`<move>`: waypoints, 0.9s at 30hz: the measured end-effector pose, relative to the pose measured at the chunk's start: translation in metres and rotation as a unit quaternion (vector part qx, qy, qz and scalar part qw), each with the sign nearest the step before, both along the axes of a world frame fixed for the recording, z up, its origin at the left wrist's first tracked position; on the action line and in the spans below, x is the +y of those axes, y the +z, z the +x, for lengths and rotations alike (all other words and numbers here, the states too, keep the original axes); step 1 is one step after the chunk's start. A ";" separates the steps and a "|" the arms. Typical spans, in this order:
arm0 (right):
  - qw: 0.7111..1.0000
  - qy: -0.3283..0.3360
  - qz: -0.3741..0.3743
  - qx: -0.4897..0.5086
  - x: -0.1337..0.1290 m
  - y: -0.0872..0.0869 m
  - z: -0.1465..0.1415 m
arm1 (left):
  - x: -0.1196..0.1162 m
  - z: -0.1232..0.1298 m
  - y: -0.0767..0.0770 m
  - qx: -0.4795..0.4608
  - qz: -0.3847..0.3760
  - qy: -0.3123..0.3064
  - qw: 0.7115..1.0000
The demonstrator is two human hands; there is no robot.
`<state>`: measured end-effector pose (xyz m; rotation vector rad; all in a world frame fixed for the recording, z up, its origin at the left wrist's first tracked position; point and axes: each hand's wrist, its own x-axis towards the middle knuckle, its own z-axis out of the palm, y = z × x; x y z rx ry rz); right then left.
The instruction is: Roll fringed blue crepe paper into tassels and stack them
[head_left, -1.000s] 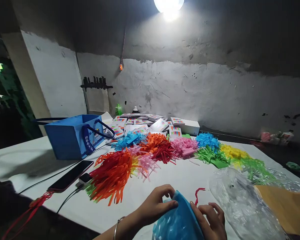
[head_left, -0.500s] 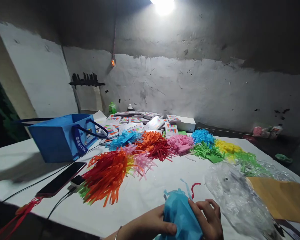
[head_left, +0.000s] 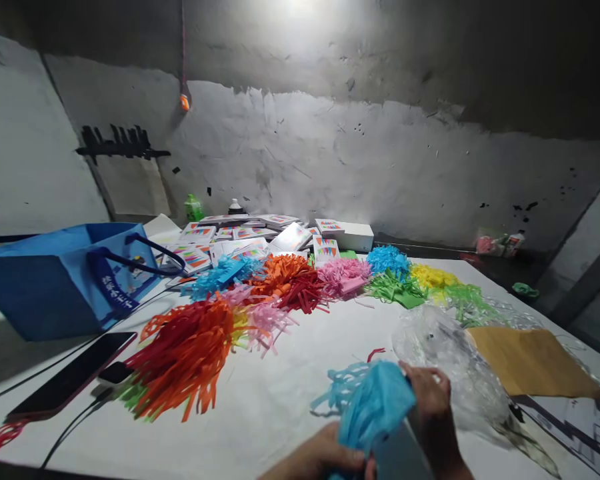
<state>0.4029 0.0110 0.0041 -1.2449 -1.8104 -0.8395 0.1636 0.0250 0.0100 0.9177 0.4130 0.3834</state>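
Near the front of the white table I hold a light blue tissue-paper tassel (head_left: pixel 375 403), its cut strips fanning out to the left and lying on the tabletop. My left hand (head_left: pixel 327 453) is closed on its lower end, thumb on top. At the upper right edge of the folded paper, my right hand (head_left: pixel 433 407) is closed on it, fingers bent and slightly blurred. Below the tassel, between my hands, is a smooth pale blue flat part (head_left: pixel 400 453). Just behind the tassel lies a short red paper strip (head_left: pixel 376 354).
Orange and red tassels (head_left: pixel 195 347) lie at left, with a phone (head_left: pixel 73 377), a white charger (head_left: pixel 115 373) and a blue gift bag (head_left: pixel 55 280). More coloured tassels and printed packs (head_left: pixel 250 233) stand behind. Clear plastic (head_left: pixel 445 353) and a brown envelope (head_left: pixel 535 360) are at right.
The tassel has turned so its strips spread to the left, and a smooth pale part shows below it. My right hand has moved up its right edge. The view has swung right.
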 end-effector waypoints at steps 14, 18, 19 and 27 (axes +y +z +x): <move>0.990 0.094 -0.105 -0.017 -0.016 -0.059 -0.079 | 0.089 -0.139 0.017 0.337 0.301 0.182 0.873; 0.982 0.105 -0.154 0.037 -0.015 -0.089 -0.092 | 0.060 -0.139 -0.017 0.377 0.469 0.275 0.750; 0.980 0.105 -0.162 0.050 -0.017 -0.092 -0.092 | 0.051 -0.131 -0.026 0.364 0.548 0.258 0.708; 0.970 0.123 -0.210 -0.004 -0.033 -0.080 -0.057 | 0.032 -0.079 -0.077 0.264 0.786 0.089 0.552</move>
